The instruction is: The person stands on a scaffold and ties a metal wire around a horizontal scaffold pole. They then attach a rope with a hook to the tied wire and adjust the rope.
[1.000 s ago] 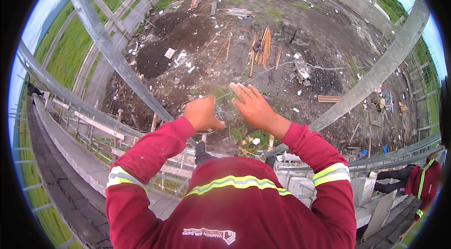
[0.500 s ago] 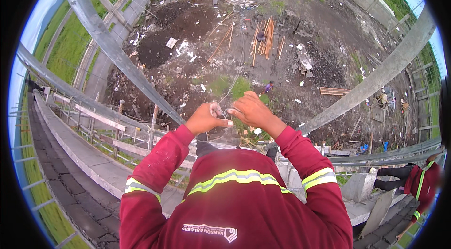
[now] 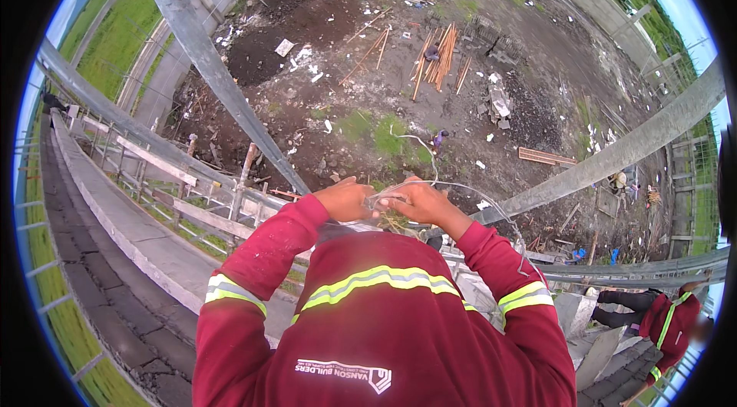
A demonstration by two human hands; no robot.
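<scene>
My left hand (image 3: 349,200) and my right hand (image 3: 418,204) meet low in front of my chest, both curled on a thin grey wire (image 3: 485,200). The wire loops up over the drop beyond them and trails rightward down past my right sleeve. My fingertips are small and partly overlap, so the exact grip is unclear. Galvanized steel pipes (image 3: 207,54) (image 3: 629,138) slant down on either side of me, beyond my maroon sleeves with reflective bands.
Far below lies a dirt yard (image 3: 322,138) with timber piles (image 3: 437,54), rubble and a small figure in purple (image 3: 439,138). A concrete ledge (image 3: 123,200) and scaffold rails run along the left. A co-worker in maroon (image 3: 664,322) is at the lower right beside concrete blocks.
My hands have moved down and drawn together on the wire. The wire, which ran upward ahead of me, now bends in loops out to the right. The co-worker has shifted slightly.
</scene>
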